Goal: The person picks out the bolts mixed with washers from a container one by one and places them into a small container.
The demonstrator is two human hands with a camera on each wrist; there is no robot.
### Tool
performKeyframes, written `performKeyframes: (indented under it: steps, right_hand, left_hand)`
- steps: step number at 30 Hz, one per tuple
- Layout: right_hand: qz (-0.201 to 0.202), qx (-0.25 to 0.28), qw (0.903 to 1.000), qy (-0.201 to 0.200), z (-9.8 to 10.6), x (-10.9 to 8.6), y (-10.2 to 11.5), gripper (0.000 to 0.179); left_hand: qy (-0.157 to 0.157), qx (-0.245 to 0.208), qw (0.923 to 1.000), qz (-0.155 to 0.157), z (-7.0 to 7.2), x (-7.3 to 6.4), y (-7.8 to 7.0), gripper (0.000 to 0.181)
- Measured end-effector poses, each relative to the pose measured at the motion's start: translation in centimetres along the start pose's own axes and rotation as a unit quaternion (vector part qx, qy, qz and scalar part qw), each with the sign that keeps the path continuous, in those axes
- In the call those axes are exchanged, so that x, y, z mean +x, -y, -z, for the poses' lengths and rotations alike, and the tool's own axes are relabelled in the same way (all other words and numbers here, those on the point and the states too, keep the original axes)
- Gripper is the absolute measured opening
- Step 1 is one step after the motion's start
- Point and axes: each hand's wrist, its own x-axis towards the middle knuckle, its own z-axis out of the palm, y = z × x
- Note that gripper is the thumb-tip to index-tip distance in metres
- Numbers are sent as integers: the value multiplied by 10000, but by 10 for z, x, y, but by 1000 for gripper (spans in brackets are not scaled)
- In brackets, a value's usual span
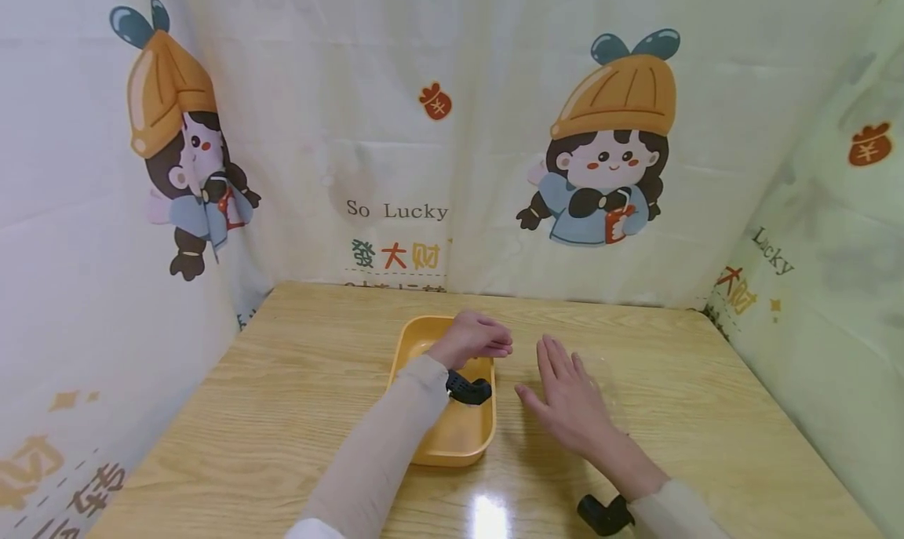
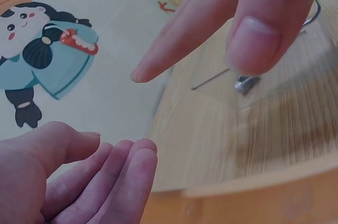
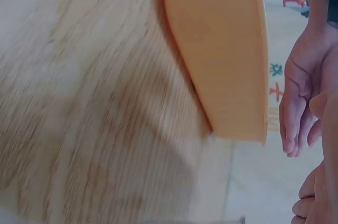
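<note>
My left hand (image 1: pixel 475 338) hovers over the far right side of an orange plastic tray (image 1: pixel 452 458), its fingers loosely bent and pointing right, with nothing held. To the right of the tray, my right hand (image 1: pixel 572 402) is spread above the table, fingers straight, thumb pointing toward the tray; it is bare of any object too. Beneath and beside the right hand lies a clear see-through item (image 1: pixel 604 382), largely covered by that hand. A small shiny metal piece (image 2: pixel 246 83) shows there in the left wrist view. My left forearm hides part of the tray's inside.
The tray stands on a light wood table (image 1: pixel 282 390). Printed curtains (image 1: pixel 395 147) hang behind the table and along both sides. A black wrist camera (image 1: pixel 469 388) on the left arm overlaps the tray; another black one (image 1: pixel 603 515) sits at the right wrist.
</note>
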Motion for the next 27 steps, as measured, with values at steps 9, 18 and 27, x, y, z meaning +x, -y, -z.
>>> performKeyframes:
  steps: [9,18,27]
  right_hand:
    - [87,43,9998,180,-8,11,14,81]
    - [226,-19,9992,327,-12,16,24,82]
    - [422,-22,9986,320,-24,21,39,82]
  left_hand:
    - [-73,-46,10000,-11,23,1,9,25]
    - [-271,-54,9996,108,42,-5,16,29]
    - [-529,-201,9980,265,50,-2,26,28]
